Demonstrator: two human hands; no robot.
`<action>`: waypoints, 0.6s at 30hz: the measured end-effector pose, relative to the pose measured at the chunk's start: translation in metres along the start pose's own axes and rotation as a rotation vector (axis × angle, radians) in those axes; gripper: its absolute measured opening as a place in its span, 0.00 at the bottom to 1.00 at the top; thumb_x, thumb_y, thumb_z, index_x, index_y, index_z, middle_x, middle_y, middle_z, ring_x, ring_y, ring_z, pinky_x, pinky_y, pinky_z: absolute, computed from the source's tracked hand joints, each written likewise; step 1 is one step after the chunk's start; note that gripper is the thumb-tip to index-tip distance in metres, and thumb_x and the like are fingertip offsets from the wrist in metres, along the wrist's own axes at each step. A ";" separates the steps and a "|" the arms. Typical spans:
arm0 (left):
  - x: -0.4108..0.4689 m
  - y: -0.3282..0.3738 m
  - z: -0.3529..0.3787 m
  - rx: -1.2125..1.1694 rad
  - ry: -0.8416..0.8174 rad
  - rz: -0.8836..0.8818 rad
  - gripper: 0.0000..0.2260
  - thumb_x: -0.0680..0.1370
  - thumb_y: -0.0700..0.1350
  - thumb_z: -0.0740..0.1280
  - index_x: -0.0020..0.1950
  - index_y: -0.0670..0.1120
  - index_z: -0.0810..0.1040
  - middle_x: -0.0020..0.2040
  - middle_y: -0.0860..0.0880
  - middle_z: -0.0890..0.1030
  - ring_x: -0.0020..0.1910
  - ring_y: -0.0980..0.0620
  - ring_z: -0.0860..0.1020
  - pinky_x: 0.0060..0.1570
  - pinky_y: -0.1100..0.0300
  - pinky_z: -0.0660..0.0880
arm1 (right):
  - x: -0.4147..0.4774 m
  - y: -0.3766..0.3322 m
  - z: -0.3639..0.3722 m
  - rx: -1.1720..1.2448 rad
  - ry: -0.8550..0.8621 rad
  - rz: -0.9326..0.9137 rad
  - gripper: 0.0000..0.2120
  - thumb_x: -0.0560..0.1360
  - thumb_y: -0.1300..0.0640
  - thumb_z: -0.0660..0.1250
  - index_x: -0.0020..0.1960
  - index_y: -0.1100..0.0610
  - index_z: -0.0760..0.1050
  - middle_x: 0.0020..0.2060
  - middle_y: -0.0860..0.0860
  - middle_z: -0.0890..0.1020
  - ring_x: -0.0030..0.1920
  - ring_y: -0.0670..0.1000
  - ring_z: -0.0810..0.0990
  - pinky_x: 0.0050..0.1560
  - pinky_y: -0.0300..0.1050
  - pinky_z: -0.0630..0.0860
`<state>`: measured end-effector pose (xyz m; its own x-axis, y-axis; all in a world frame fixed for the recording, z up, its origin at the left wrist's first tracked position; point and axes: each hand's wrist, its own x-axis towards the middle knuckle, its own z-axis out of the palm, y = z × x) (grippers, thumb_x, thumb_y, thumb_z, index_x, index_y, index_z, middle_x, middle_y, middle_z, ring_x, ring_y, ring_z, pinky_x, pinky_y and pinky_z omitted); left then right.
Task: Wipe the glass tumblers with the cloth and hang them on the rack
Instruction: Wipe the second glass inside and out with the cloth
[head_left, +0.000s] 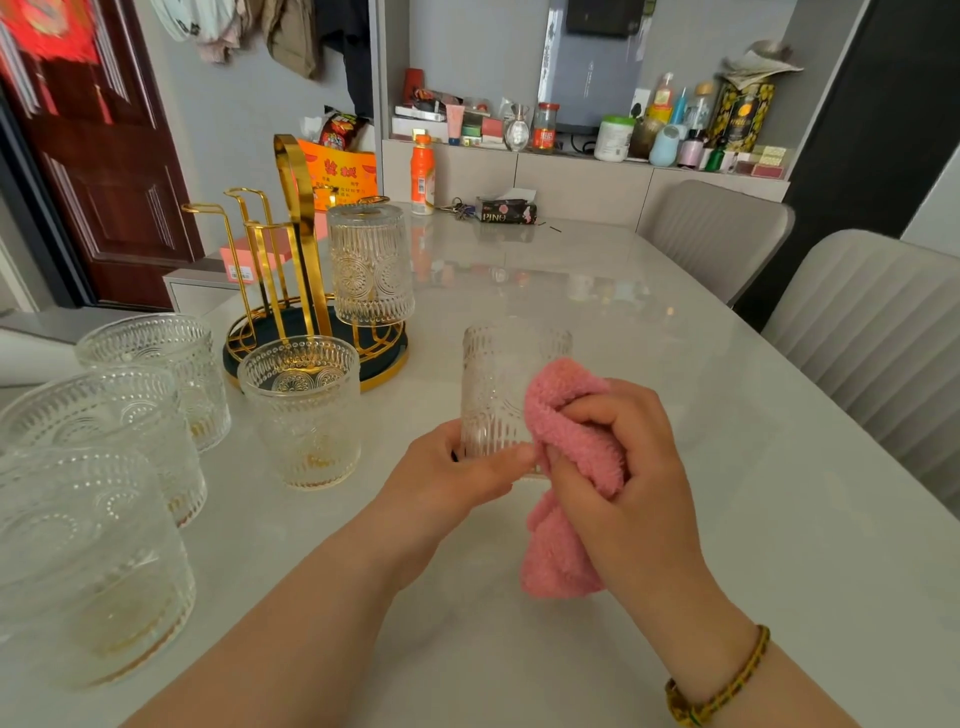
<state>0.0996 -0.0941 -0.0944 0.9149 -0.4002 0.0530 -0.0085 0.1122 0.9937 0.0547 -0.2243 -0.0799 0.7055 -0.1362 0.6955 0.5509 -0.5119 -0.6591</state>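
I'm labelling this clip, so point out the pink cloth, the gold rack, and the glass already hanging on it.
Pink cloth (566, 410): head view, upper fold.
Gold rack (388, 365): head view, dark base.
Hanging glass (371, 265): head view, middle of its side.

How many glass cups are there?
6 glass cups. One hangs upside down on the gold rack, one is in the left hand against the pink cloth, four stand on the table at left. None looks hidden.

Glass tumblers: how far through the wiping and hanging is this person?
One hung tumbler sits upside down on the gold rack, so that looks done. The left hand holds a second tumbler while the right hand rubs it with the pink cloth. Four upright tumblers on the table remain.
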 end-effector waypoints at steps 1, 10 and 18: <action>0.000 0.000 -0.001 -0.017 -0.007 -0.005 0.25 0.55 0.58 0.72 0.50 0.50 0.80 0.50 0.49 0.84 0.53 0.50 0.81 0.54 0.58 0.78 | 0.001 -0.001 -0.001 -0.005 0.007 -0.012 0.08 0.64 0.51 0.63 0.43 0.45 0.73 0.49 0.42 0.72 0.50 0.33 0.71 0.49 0.23 0.66; -0.003 0.006 0.002 -0.257 -0.219 -0.085 0.22 0.58 0.51 0.69 0.49 0.43 0.80 0.45 0.46 0.85 0.44 0.51 0.83 0.42 0.64 0.79 | 0.014 0.000 -0.020 0.161 0.119 0.215 0.08 0.66 0.58 0.65 0.39 0.45 0.72 0.39 0.39 0.77 0.40 0.36 0.75 0.42 0.31 0.72; 0.001 0.008 -0.007 -0.321 -0.125 -0.086 0.21 0.57 0.49 0.70 0.47 0.42 0.80 0.42 0.45 0.85 0.42 0.51 0.83 0.43 0.60 0.81 | 0.009 -0.010 -0.013 0.104 -0.067 0.112 0.06 0.60 0.52 0.63 0.37 0.46 0.71 0.41 0.45 0.75 0.43 0.36 0.74 0.44 0.26 0.69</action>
<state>0.1028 -0.0876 -0.0873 0.8501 -0.5267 0.0022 0.2118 0.3456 0.9141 0.0502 -0.2315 -0.0633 0.7914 -0.1292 0.5975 0.5077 -0.4054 -0.7602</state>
